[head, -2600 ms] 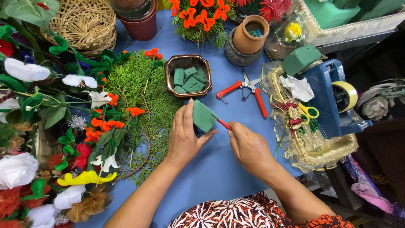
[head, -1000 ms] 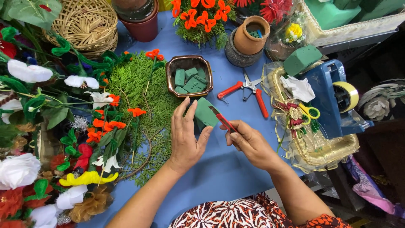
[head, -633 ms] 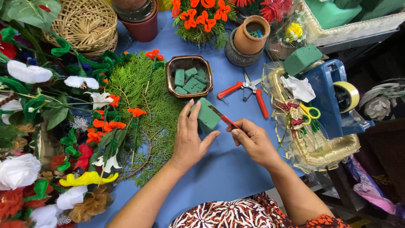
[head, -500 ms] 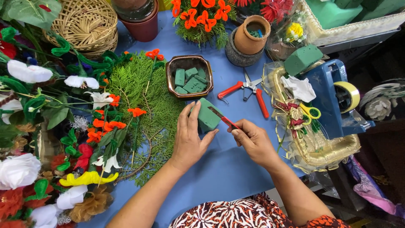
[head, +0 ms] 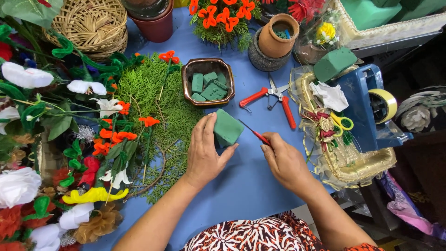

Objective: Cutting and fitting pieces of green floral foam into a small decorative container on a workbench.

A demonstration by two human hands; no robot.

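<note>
The left hand (head: 204,155) grips a green foam block (head: 227,128) just below the brown bowl (head: 207,66) of foam pieces. The right hand (head: 285,160) is closed on a red-handled knife (head: 254,132), its blade at the block. The foam looks light, crumbly and easily dented, so hold it gently by its flat sides.

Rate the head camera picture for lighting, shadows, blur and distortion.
Head view: light is even and soft; only faint shadows lie under the left hand and right hand; the green foam block is sharp, no motion blur; edges bow slightly, wide-angle; no strong glare on the blue table.
</note>
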